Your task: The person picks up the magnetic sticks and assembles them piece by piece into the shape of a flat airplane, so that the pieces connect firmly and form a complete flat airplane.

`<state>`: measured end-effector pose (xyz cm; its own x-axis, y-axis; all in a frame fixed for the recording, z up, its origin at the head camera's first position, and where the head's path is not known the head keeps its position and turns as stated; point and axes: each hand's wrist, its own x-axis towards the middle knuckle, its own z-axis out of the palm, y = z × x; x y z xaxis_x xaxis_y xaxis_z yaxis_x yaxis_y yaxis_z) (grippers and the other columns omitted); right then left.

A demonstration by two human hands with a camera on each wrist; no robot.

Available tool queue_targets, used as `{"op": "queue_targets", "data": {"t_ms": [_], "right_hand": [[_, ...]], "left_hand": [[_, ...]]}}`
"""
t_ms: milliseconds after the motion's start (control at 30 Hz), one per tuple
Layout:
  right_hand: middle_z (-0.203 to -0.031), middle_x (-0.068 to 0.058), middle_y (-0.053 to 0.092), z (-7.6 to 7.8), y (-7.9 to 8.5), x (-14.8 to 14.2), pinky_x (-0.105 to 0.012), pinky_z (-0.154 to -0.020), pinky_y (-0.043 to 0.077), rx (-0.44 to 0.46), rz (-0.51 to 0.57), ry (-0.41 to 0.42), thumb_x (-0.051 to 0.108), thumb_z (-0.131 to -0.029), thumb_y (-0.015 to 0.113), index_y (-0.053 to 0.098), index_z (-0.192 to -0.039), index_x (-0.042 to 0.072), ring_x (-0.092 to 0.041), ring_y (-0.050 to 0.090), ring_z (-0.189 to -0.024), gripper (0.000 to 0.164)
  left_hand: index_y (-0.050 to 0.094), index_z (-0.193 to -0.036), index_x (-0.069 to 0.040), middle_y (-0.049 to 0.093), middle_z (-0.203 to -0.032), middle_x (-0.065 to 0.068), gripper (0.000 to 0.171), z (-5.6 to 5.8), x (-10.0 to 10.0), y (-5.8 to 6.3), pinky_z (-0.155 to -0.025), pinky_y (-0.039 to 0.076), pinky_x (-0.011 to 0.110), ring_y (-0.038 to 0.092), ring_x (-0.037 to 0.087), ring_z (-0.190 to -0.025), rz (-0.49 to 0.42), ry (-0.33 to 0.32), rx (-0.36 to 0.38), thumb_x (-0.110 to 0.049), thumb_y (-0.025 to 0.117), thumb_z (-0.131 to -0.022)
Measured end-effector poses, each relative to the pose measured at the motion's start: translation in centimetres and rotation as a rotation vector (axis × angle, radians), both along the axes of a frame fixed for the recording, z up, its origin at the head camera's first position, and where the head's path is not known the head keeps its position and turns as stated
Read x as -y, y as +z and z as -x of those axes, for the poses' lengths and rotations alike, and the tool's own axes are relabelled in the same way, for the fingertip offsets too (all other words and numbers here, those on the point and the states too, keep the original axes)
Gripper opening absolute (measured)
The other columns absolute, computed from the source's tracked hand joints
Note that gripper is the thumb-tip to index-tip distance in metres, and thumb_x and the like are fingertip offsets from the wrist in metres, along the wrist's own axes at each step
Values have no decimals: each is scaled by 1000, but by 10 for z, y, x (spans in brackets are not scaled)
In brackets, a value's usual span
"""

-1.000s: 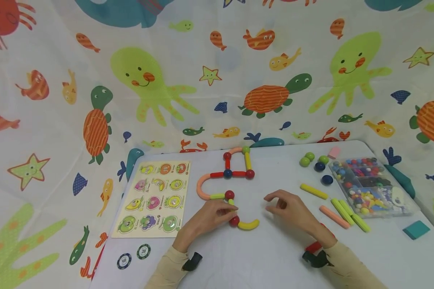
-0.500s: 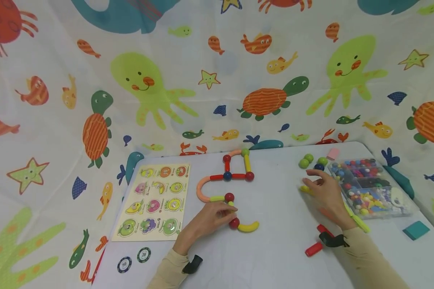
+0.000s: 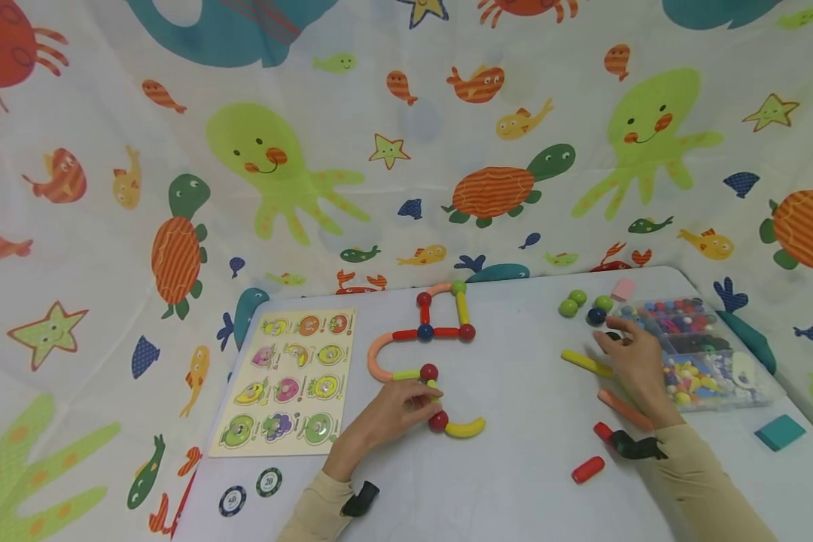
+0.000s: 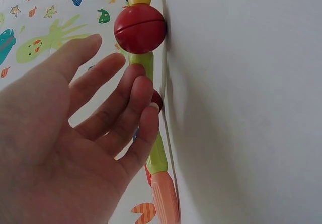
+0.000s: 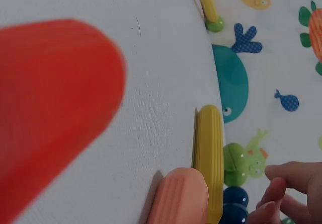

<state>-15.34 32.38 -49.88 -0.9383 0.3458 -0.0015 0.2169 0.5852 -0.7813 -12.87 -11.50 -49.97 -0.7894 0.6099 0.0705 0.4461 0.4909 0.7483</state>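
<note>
Magnetic rods and balls form a winding figure on the white table. My left hand (image 3: 393, 415) rests at the figure's near part, its loosely bent fingers touching a short lime rod (image 4: 142, 59) between two red balls; its thumb stands apart. A curved yellow rod (image 3: 466, 428) extends from the nearer red ball (image 3: 437, 421). At the right, my right hand (image 3: 633, 369) hovers beside a dark blue ball (image 3: 597, 316), thumb and forefinger apart with nothing visible between them. Another dark blue ball is partly hidden by its fingers. A straight yellow rod (image 3: 586, 363) lies left of that hand.
Green balls (image 3: 568, 307) and a divided bead box (image 3: 752, 395) stand at the right. A salmon rod (image 3: 623, 409), red rods (image 3: 588, 470) and a teal block (image 3: 780, 431) lie nearby. The fruit puzzle board (image 3: 281, 444) and two round chips (image 3: 269, 482) are at the left.
My right hand has moved from the middle of the table rightward to the loose balls beside the bead box. My left hand stays at the lime rod.
</note>
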Motion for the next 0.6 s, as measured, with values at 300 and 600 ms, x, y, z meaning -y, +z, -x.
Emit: {"op": "queue_targets", "data": {"t_ms": [300, 600], "right_hand": [[-110, -22, 71, 0, -1, -4, -26, -54, 45, 38, -21, -7, 35, -100, 63, 55, -144, 5, -10, 60, -72, 54], [-141, -33, 51, 1, -7, -6, -33, -75, 46, 131, -47, 45, 29, -101, 61, 50, -144, -3, -37, 55, -106, 55]], "left_hand": [[73, -121, -11, 67, -91, -9, 28, -1, 0, 1, -83, 54, 24, 58, 2, -85, -14, 12, -7, -27, 69, -98], [72, -122, -11, 68, -97, -9, 29, -2, -2, 1, -87, 56, 30, 60, 3, -90, -29, 21, -47, -27, 69, -98]]}}
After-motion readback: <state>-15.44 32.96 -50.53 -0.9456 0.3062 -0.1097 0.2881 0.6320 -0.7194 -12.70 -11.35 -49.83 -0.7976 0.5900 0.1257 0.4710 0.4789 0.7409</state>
